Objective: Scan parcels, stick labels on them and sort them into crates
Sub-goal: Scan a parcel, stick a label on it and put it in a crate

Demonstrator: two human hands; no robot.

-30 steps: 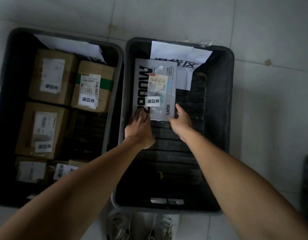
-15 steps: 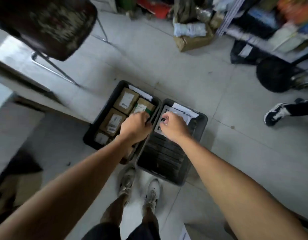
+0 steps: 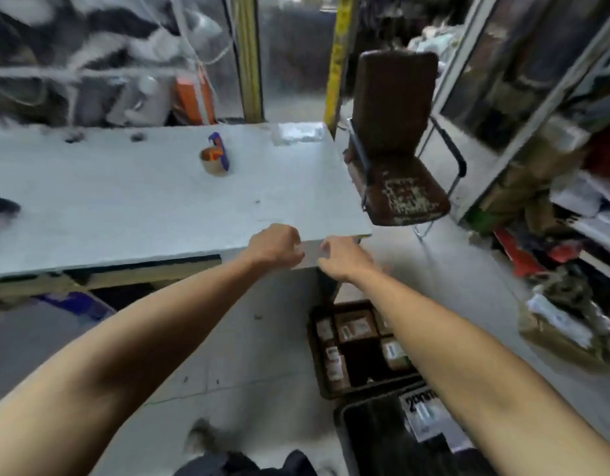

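My left hand (image 3: 275, 246) and my right hand (image 3: 344, 257) hang in front of the near edge of the grey table (image 3: 125, 207), side by side, fingers loosely curled, holding nothing. Low on the right stand two dark crates on the floor. The farther crate (image 3: 319, 355) holds several brown cardboard parcels (image 3: 355, 326) with white labels. The nearer crate (image 3: 365, 438) holds one flat grey parcel (image 3: 425, 415) with black print, partly hidden by my right forearm.
A tape dispenser (image 3: 216, 159) with orange and blue parts stands on the table, and a clear plastic packet (image 3: 298, 134) lies at its far right corner. A worn brown chair (image 3: 396, 142) stands right of the table. Cluttered shelves (image 3: 564, 207) line the right side.
I have let go of the flat parcel in the right crate and straightened up. The view has swung from the crates up to the table; both hands rose with it, holding nothing.
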